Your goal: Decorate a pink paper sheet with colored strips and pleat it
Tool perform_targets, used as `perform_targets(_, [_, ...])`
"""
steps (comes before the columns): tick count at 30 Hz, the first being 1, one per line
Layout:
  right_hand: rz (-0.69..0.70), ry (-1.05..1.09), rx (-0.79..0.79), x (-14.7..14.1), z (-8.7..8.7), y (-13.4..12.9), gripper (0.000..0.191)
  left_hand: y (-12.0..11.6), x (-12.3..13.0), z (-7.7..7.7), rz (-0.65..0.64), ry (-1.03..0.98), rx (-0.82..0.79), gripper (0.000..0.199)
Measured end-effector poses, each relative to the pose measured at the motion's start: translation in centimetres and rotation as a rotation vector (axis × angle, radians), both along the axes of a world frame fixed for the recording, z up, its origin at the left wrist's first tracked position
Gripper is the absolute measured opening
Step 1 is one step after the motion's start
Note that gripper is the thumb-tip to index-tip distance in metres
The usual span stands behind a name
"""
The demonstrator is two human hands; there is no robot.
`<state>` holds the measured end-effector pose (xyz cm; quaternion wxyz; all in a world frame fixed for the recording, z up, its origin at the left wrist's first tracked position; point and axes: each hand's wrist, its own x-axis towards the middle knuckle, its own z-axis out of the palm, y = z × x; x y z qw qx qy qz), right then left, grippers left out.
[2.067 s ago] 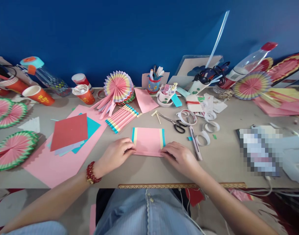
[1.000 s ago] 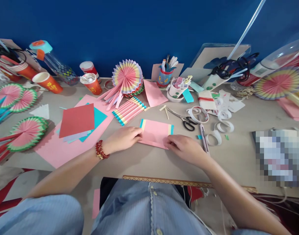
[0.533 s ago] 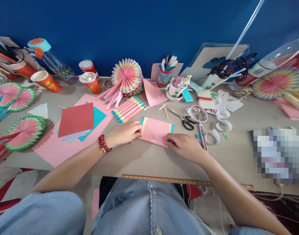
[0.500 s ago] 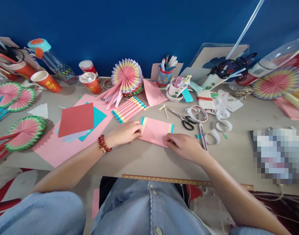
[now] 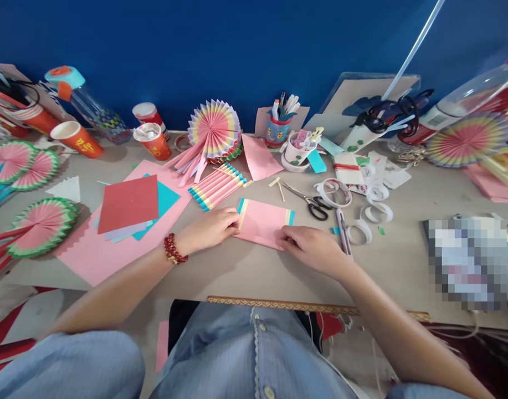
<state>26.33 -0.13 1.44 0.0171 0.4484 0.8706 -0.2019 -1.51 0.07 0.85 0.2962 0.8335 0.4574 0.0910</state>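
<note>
A pink sheet of paper (image 5: 262, 219) with yellow and blue bands at its two ends lies in front of me, its near edge folded up. My left hand (image 5: 216, 224) pinches its left end, fingers closed. On the near right corner, my right hand (image 5: 309, 246) is closed too, fingers curled over the fold. Just beyond the left hand sits a pleated strip of pink paper (image 5: 217, 187) with the same coloured bands. Scissors with black handles (image 5: 316, 210) lie open to the right of the sheet, and a pale utility knife (image 5: 343, 231) is beside my right hand.
Red and blue papers (image 5: 129, 204) rest on a large pink sheet (image 5: 91, 260) at left. Pleated paper fans (image 5: 44, 227) lie far left; another fan (image 5: 214, 130) stands at the back. Paper cups (image 5: 152, 141), a pen holder (image 5: 278, 130) and tape rolls (image 5: 335, 193) line the desk.
Almost nothing differs. Both hands stay at the same places on the pink paper, and the whole view has shifted very slightly.
</note>
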Motion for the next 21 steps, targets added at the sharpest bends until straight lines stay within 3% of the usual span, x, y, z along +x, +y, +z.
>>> perform_targets(11, [-0.013, 0.000, 0.006, 0.1, -0.3, 0.0, 0.018, -0.1, -0.2, -0.7, -0.022, 0.016, 0.047, 0.020])
perform_targets(21, [0.009, 0.151, -0.068, 1.1, -0.5, 0.5, 0.021, -0.2, -0.5, -1.2, -0.039, 0.042, 0.080, 0.018])
